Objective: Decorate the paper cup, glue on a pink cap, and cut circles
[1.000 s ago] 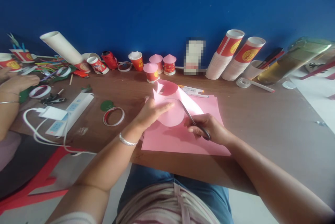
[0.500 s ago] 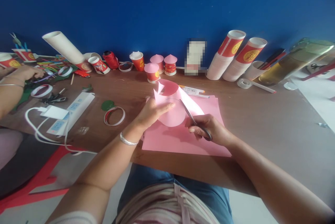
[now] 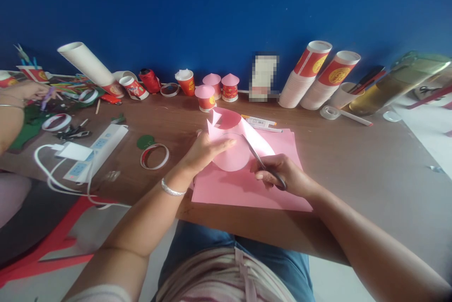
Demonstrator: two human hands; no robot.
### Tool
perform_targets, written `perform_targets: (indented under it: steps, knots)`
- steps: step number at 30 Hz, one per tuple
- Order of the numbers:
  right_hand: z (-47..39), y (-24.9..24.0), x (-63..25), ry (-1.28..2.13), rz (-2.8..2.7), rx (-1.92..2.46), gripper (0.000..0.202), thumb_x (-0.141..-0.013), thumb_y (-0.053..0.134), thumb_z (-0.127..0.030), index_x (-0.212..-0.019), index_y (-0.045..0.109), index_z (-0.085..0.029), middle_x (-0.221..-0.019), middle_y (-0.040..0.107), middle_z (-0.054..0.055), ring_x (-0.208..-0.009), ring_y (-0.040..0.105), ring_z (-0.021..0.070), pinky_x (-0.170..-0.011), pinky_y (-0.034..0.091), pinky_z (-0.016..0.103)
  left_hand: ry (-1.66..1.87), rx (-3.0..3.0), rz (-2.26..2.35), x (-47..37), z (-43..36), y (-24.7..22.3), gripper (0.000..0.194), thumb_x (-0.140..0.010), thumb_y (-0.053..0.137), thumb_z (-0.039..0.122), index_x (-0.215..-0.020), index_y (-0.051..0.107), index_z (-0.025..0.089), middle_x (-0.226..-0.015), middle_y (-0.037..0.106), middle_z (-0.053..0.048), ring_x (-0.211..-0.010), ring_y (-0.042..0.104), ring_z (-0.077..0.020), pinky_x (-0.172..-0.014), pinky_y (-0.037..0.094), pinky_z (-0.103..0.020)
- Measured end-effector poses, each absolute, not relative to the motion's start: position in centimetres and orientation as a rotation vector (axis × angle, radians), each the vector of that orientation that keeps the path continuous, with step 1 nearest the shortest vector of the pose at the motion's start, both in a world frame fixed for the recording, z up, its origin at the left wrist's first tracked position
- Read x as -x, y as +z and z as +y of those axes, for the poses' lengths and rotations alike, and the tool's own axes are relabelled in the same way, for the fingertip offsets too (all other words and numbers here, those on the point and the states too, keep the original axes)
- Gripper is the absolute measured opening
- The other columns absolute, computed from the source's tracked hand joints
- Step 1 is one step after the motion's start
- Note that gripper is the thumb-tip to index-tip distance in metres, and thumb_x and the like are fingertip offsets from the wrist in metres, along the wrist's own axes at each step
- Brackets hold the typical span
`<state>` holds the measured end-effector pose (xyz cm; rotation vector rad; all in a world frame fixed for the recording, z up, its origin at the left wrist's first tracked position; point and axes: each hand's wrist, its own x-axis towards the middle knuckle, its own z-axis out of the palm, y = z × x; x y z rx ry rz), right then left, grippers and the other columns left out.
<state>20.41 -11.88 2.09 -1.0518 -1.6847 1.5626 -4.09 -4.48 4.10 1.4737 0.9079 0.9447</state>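
My left hand grips a curled, partly cut sheet of pink paper at its left side, the thumb lying on top. The lower part of this paper has a rounded edge, and pointed flaps stand up at its upper left. My right hand is closed around the handles of dark scissors, whose blades meet the right side of the curled paper. Beneath both hands lie flat pink sheets on the brown table.
Three cups with pink cone tops stand at the back, left of leaning cup stacks. Markers lie behind the sheets. At left are a power strip, cut cup rings and another person's hand.
My hands, the scissors and the pink paper look almost unchanged. At the far left, the other person's hand and forearm have shifted, showing more of the green material.
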Motion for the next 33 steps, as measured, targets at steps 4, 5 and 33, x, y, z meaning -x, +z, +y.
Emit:
perform_targets:
  steps: [4,5,33]
  knots:
    - [-11.95,2.08,-20.46,1.564,-1.688,1.048,0.053,-0.088,0.072,-0.066,-0.076,0.061,-0.015,-0.059,0.050,-0.003,-0.053,0.045,0.0095,-0.051,0.036,0.025,0.934,-1.470,0.933,4.16,-4.40,3.93,0.049,-0.076,0.085,0.040,-0.117,0.075,0.015,-0.113,0.078,-0.011,-0.112,0.070,-0.0301,-0.100,0.055,-0.040]
    - [-11.95,2.10,-20.46,1.565,-1.690,1.049,0.053,-0.088,0.072,-0.066,-0.076,0.061,-0.015,-0.059,0.050,-0.003,-0.053,0.045,0.0094,-0.051,0.035,0.025,0.938,-1.466,0.939,4.17,-4.42,3.94,0.050,-0.076,0.085,0.040,-0.117,0.075,0.015,-0.113,0.078,-0.011,-0.112,0.070,-0.0302,-0.100,0.055,-0.040]
    - [-11.96,2.31,-20.59,1.559,-1.748,1.083,0.056,-0.087,0.071,-0.069,-0.076,0.061,-0.015,-0.056,0.052,-0.002,-0.051,0.046,0.0099,-0.049,0.037,0.024,0.855,-1.420,0.832,4.55,-4.12,4.57,0.058,-0.078,0.085,0.037,-0.131,0.069,0.019,-0.122,0.075,-0.010,-0.120,0.067,-0.0297,-0.105,0.052,-0.043]
